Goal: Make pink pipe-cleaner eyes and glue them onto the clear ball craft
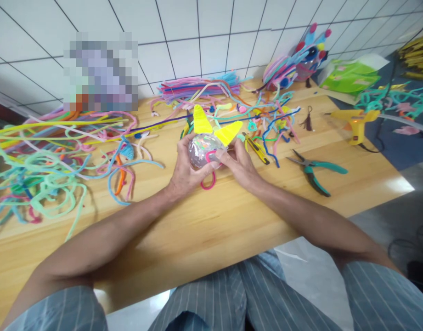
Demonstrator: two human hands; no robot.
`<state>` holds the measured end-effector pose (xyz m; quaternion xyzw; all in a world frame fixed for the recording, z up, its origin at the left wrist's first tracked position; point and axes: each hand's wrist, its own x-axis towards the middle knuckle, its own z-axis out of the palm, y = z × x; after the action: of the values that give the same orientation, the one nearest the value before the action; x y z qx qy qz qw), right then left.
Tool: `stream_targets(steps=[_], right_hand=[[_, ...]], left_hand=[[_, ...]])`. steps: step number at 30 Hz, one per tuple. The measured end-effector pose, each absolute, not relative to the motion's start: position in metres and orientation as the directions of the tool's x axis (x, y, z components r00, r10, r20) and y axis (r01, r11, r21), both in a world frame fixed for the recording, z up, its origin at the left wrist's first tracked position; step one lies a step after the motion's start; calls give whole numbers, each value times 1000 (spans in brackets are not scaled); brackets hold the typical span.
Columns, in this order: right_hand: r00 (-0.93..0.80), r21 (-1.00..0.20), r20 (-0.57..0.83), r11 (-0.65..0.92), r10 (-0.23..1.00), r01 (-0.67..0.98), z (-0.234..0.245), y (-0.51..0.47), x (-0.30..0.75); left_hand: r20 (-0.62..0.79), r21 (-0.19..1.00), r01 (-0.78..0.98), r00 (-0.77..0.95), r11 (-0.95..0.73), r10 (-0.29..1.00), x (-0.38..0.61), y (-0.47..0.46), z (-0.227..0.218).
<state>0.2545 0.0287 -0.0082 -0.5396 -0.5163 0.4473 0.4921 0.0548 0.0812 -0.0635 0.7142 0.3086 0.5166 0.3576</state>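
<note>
Between both hands, above the wooden table, is a clear round ball with shiny confetti-like bits. Two bright yellow ear-shaped pieces stand up from its top. My left hand wraps round the ball's left side, thumb along the front. With its fingers closed, my right hand grips the right side, its thumb pressing near a pink pipe cleaner that curls at the front and hangs below. The fingers behind the ball are hidden.
Teal-handled pliers and a yellow glue gun lie at the right. A yellow utility knife is close to my right hand. Tangled pipe cleaners cover the left; a bundle lies by the tiled wall. A decorated figure stands behind.
</note>
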Motion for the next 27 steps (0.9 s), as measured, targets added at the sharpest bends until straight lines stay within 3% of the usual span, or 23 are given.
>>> stream_targets(steps=[27], right_hand=[[67,-994,25,17,997,106,-11,32,256]], left_hand=[[582,756,153,286,-636,761,55,83,-63]])
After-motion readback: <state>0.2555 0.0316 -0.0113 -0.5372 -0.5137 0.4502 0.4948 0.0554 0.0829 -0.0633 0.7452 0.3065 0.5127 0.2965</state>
